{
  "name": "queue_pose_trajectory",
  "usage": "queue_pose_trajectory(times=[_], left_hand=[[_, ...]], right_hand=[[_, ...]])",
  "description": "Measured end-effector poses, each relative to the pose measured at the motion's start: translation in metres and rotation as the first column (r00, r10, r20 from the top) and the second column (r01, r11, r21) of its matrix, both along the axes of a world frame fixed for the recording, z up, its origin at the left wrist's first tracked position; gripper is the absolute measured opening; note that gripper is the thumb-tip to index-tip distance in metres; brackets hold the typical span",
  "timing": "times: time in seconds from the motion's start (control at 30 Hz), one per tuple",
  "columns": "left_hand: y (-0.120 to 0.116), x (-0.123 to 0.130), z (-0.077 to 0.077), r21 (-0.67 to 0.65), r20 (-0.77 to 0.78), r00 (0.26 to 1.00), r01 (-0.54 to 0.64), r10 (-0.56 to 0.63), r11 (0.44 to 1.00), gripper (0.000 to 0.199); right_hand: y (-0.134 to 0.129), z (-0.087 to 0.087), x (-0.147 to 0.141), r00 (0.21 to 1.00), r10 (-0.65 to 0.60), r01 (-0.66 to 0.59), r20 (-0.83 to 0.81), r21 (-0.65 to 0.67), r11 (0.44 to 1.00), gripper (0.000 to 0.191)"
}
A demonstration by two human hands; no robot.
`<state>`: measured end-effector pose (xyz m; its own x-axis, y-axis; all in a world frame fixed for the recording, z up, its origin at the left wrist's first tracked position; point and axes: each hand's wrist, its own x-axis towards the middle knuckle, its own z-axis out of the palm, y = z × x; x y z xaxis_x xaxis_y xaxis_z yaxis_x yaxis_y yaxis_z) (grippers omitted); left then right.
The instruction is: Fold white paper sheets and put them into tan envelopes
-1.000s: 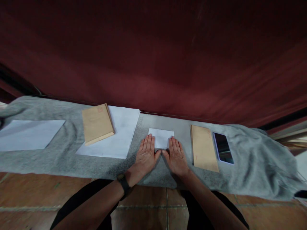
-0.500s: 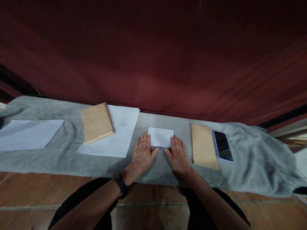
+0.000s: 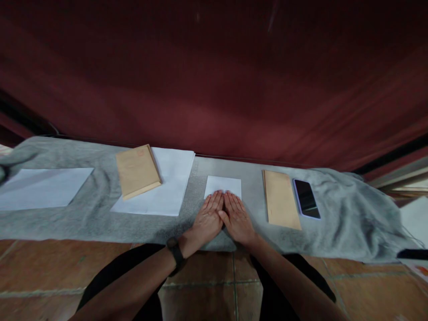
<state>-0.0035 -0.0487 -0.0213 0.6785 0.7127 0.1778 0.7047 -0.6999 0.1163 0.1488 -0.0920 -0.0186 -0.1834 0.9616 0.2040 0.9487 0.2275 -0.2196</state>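
A small white folded paper (image 3: pixel 223 182) lies on the grey cloth in front of me. My left hand (image 3: pixel 209 216) rests flat on its near edge, fingers stretched forward. Beside it, my right hand (image 3: pixel 238 218) lies flat on the same edge, its fingertips close to those of the left. The two thumbs meet or overlap in the middle. Both palms face down, and the hands cover the paper's near part.
Grey cloth (image 3: pixel 100 225) covers the long surface. To the left are a stack of white sheets (image 3: pixel 174 178) under brown envelopes (image 3: pixel 137 171) and another white sheet (image 3: pixel 43 189). Rightward lie more brown envelopes (image 3: pixel 282 200) and a phone (image 3: pixel 306 199). A dark red wall (image 3: pixel 214 89) rises behind.
Both hands have moved inward from the paper's left and right sides and now lie side by side over its near edge. The view has shifted slightly.
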Motion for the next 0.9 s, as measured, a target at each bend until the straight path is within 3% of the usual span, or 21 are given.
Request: queue_pose_trajectory(times=[0.23, 0.43, 0.57, 0.67, 0.8, 0.9], left_hand=[[-0.001, -0.003, 0.002, -0.018, 0.000, 0.988, -0.155, 0.155, 0.988, 0.066], [-0.005, 0.000, 0.008, -0.076, -0.024, 0.956, -0.293, 0.292, 0.953, 0.078], [-0.006, 0.002, 0.009, -0.080, -0.005, 0.945, -0.326, 0.327, 0.942, 0.083], [-0.005, 0.003, 0.010, -0.045, 0.021, 0.966, -0.255, 0.256, 0.966, 0.075], [0.000, 0.004, 0.015, -0.013, 0.010, 1.000, 0.007, -0.007, 1.000, 0.059], [0.004, 0.007, 0.018, -0.041, -0.023, 0.993, 0.114, -0.115, 0.993, 0.057]], right_hand=[[0.000, -0.008, 0.009, 0.996, -0.089, 0.089, 0.028, 0.033, 0.996, 0.065], [-0.001, -0.018, 0.016, 0.981, -0.179, 0.170, 0.072, 0.106, 0.980, 0.064], [-0.001, -0.023, 0.020, 0.977, -0.190, 0.178, 0.102, 0.114, 0.977, 0.064], [-0.001, -0.025, 0.021, 0.974, -0.203, 0.193, 0.099, 0.107, 0.975, 0.063], [-0.001, -0.026, 0.022, 0.976, -0.207, 0.201, 0.067, 0.086, 0.976, 0.062], [-0.001, -0.023, 0.023, 0.977, -0.213, 0.212, 0.006, 0.047, 0.976, 0.065]])
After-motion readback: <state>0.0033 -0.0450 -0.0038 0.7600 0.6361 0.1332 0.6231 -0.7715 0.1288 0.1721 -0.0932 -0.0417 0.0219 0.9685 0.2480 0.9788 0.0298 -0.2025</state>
